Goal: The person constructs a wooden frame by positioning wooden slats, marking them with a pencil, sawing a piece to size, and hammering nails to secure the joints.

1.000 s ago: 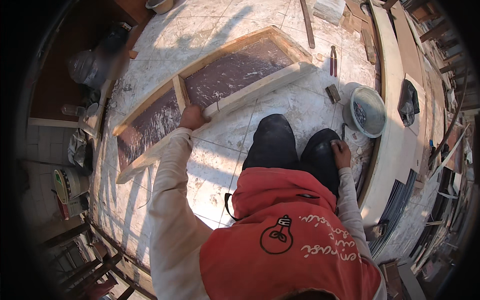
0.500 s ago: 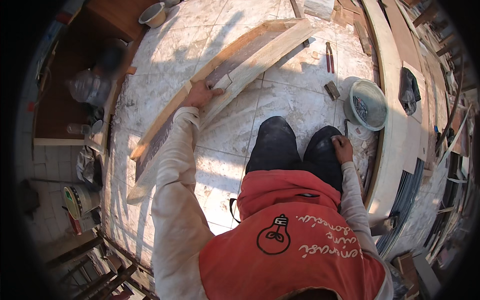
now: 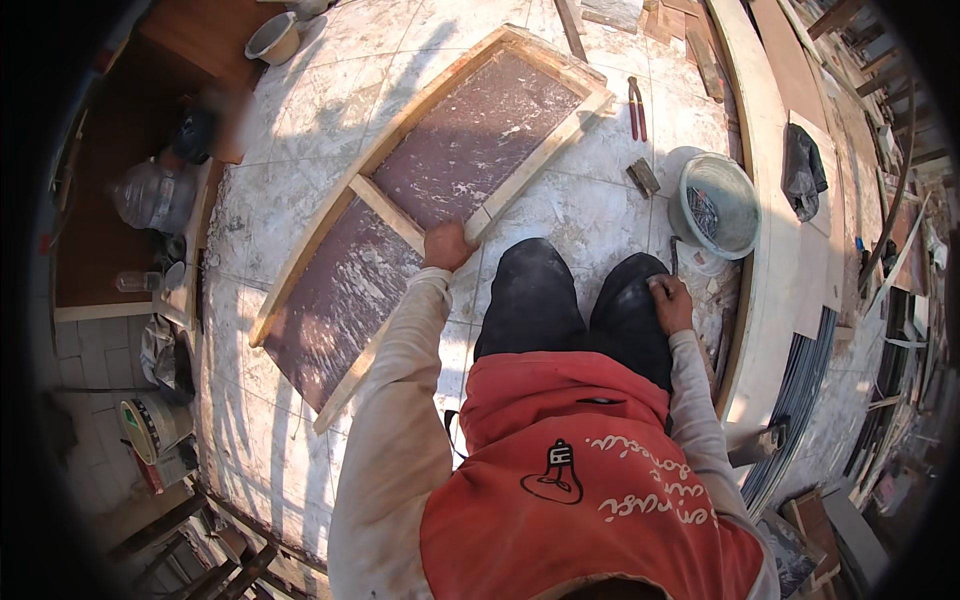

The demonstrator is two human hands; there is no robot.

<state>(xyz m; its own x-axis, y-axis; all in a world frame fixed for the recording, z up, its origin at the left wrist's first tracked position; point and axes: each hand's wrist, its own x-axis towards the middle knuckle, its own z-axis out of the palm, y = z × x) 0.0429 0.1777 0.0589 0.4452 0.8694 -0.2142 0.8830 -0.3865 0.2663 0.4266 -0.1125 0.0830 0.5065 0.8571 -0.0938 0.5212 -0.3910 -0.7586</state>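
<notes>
My left grip (image 3: 449,246) clamps angular pale-wood, brown-panelled frame (image 3: 390,213); right grip (image 3: 671,303) right of it, can't tell state; dusty white-tiled floor (image 3: 592,215) underneath.

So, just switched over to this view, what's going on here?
A person is gripping a wooden frame with the left hand, at the near rail about where the crossbar joins it. A brown, white-streaked panel fills the frame. The right hand rests by the right knee. Right of the frame, red-handled pliers and a small wood block lie on the tiled floor, near a plastic bucket holding what look like nails.
</notes>
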